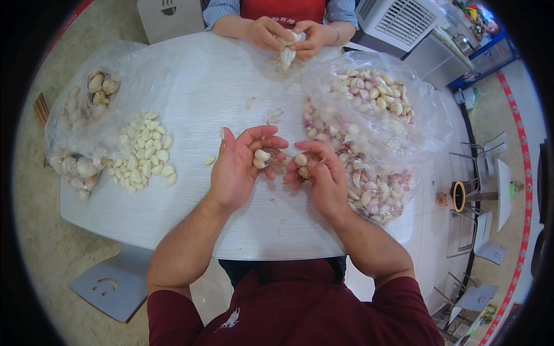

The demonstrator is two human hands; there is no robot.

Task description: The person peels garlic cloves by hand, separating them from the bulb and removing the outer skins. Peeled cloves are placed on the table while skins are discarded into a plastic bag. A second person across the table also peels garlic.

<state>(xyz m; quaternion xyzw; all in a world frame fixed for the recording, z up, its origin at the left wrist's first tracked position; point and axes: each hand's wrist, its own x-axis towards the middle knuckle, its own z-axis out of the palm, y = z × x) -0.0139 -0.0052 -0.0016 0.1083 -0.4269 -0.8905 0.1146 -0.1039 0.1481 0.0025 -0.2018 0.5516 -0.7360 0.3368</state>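
My left hand is turned palm up above the table, with garlic cloves resting on its fingers. Close to its right, my right hand has its fingers curled round a garlic piece with a brownish root end. Peeled white cloves lie in a heap left of my hands, and one loose clove sits just beside my left hand. Unpeeled pinkish cloves fill a clear plastic bag to the right. Another clear bag at the far left holds whole garlic bulbs.
Across the white table, a co-worker in a red apron handles garlic with both hands. Bits of skin lie mid-table. A chair stands at lower left, a white slatted appliance at upper right.
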